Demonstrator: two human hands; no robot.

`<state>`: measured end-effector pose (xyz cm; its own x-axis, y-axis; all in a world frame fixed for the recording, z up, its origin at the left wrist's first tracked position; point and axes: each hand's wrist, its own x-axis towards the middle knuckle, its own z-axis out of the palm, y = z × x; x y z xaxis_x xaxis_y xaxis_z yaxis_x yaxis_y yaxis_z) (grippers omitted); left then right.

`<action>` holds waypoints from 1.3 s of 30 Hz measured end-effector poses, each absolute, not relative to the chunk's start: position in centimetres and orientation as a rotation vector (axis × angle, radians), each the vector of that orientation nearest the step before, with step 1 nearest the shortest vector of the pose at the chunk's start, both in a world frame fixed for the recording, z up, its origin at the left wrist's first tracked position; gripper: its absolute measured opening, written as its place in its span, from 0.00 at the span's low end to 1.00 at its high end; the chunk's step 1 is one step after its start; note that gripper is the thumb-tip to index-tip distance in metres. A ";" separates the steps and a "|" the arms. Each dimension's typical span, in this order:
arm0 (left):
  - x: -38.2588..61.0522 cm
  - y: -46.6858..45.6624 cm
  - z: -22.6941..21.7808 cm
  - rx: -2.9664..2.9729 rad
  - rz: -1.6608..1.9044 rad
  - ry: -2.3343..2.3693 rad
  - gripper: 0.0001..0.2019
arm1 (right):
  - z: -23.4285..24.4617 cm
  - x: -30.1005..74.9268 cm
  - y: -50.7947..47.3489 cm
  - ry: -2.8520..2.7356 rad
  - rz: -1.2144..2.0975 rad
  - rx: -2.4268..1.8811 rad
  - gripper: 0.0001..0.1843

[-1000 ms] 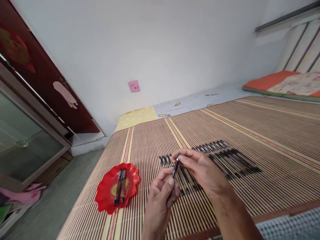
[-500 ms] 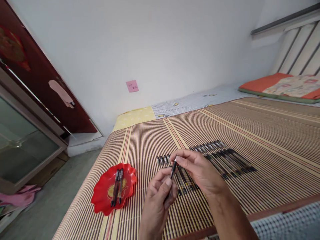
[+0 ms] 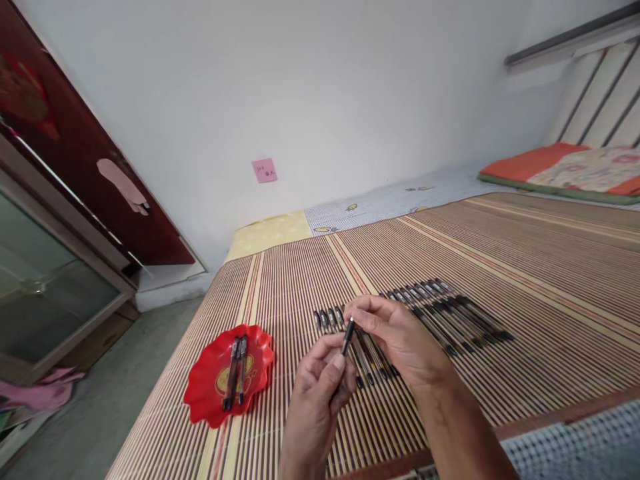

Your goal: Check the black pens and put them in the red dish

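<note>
Both hands hold one black pen [image 3: 348,335] upright above a striped bamboo mat [image 3: 525,267]. My left hand [image 3: 320,387] is closed round the pen's lower barrel. My right hand [image 3: 395,337] pinches its top end with thumb and fingers. Behind the hands a row of several black pens [image 3: 440,317] lies side by side on the mat. To the left, a red scalloped plate [image 3: 205,393] carries two black pens [image 3: 236,370].
The mat covers a bed that runs to the white wall. An orange-edged cushion [image 3: 560,167] lies at the far right. A dark red cabinet with a glass front [image 3: 55,267] stands on the floor at the left.
The pen has sunk slightly and my right fingers have closed further over its top. Both hands stay in nearly the same place; the view shifted a little.
</note>
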<state>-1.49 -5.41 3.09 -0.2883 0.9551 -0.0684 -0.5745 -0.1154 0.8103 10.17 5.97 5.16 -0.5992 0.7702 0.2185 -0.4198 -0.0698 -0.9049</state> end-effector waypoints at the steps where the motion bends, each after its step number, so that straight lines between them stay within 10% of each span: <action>1: -1.5 -5.4 3.1 0.584 1.673 0.914 0.15 | 5.2 10.1 6.0 -1.343 1.797 -0.414 0.12; 31: -2.1 -6.7 4.4 1.174 1.814 1.867 0.16 | 4.9 9.3 6.0 -1.454 1.575 -0.500 0.16; 39: -8.8 -10.5 7.1 0.671 2.408 1.576 0.14 | 2.4 5.9 7.6 -2.204 0.936 -0.910 0.22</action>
<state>-8.84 -10.47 7.08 -0.8805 0.3908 0.2683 0.0894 -0.4188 0.9037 5.88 7.55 2.40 -0.6047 0.7616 0.2332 0.3611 0.5231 -0.7720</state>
